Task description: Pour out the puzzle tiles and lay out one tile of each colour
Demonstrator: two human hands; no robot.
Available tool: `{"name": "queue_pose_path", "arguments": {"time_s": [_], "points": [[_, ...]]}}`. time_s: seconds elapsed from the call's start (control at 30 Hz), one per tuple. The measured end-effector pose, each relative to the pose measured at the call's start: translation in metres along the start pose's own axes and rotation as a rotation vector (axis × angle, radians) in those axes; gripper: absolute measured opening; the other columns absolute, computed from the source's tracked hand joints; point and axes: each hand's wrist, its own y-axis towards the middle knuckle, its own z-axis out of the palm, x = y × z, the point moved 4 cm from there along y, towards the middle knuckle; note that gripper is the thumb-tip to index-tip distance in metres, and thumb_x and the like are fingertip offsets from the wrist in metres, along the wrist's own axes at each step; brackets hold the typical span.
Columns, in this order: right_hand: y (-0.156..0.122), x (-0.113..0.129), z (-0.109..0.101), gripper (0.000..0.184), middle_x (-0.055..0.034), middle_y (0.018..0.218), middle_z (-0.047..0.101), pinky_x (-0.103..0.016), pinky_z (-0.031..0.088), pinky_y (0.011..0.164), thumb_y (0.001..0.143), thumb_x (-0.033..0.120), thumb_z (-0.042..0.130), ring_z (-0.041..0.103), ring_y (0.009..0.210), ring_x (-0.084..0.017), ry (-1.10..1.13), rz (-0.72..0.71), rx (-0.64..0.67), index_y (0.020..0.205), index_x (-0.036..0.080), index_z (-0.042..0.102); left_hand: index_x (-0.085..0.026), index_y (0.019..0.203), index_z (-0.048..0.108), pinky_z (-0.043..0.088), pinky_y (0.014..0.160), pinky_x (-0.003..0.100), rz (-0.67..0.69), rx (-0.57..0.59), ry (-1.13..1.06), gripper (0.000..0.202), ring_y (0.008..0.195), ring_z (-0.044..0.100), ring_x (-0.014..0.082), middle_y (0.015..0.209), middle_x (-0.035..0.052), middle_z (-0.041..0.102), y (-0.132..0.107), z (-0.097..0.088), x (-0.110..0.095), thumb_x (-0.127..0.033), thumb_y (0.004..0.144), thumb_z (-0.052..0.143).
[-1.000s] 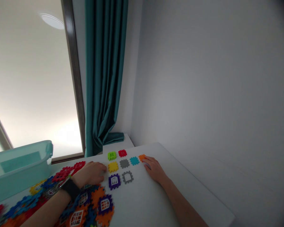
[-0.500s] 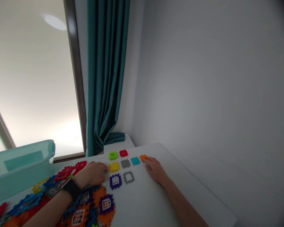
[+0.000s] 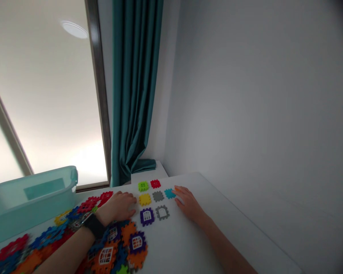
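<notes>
My left hand (image 3: 120, 206), with a dark watch on its wrist, rests at the right edge of a colourful pile of plastic building pieces. Its fingers are loosely bent and apart, beside a yellow square piece (image 3: 145, 199). My right hand (image 3: 189, 205) lies with fingers spread over an orange square piece (image 3: 177, 187), mostly hidden under them. A fingertip is at the edge of a light blue piece (image 3: 169, 193). Between the hands lie a green piece (image 3: 143, 186), a red piece (image 3: 156, 183), a grey piece (image 3: 158, 196), a purple window piece (image 3: 147, 216) and a grey window piece (image 3: 162, 212).
A pale teal plastic bin (image 3: 34, 211) stands at the left on the white table (image 3: 183, 243). The heap includes an orange window piece (image 3: 105, 255). A teal curtain (image 3: 135, 83) hangs behind the table, and a wall (image 3: 246, 114) runs along the right.
The view has shifted slightly, so everything sits further right. My right hand has moved left over the orange piece to the blue piece's edge. My left hand stays beside the yellow piece.
</notes>
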Motion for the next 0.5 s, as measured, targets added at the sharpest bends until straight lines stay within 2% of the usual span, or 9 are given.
{"name": "queue_pose_path", "arguments": {"time_s": [0.2, 0.33, 0.5], "points": [[0.021, 0.051, 0.008, 0.038, -0.0061, 0.140, 0.061, -0.048, 0.037, 0.115, 0.094, 0.025, 0.048, 0.052, 0.131, -0.026, 0.040, -0.116, 0.028, 0.127, 0.027, 0.066, -0.022, 0.124, 0.067, 0.045, 0.102, 0.048, -0.020, -0.078, 0.005, 0.040, 0.115, 0.063, 0.0338, 0.127, 0.0126, 0.068, -0.030, -0.011, 0.014, -0.037, 0.089, 0.054], [0.035, 0.086, 0.018, 0.039, -0.0062, 0.138, 0.062, -0.048, 0.038, 0.115, 0.094, 0.023, 0.048, 0.054, 0.130, -0.026, 0.071, -0.181, 0.044, 0.128, 0.027, 0.065, -0.024, 0.132, 0.063, 0.044, 0.104, 0.049, -0.068, -0.101, -0.027, 0.046, 0.120, 0.060, 0.0357, 0.136, 0.0120, 0.063, -0.062, -0.015, 0.027, -0.043, 0.090, 0.056], [0.051, 0.124, 0.032, 0.039, -0.0068, 0.136, 0.064, -0.049, 0.038, 0.114, 0.092, 0.022, 0.049, 0.054, 0.128, -0.027, 0.113, -0.246, 0.089, 0.128, 0.026, 0.065, -0.028, 0.135, 0.060, 0.038, 0.110, 0.050, -0.152, -0.106, -0.041, 0.046, 0.122, 0.060, 0.0343, 0.137, 0.0093, 0.063, -0.105, -0.014, 0.048, -0.043, 0.092, 0.056]]}}
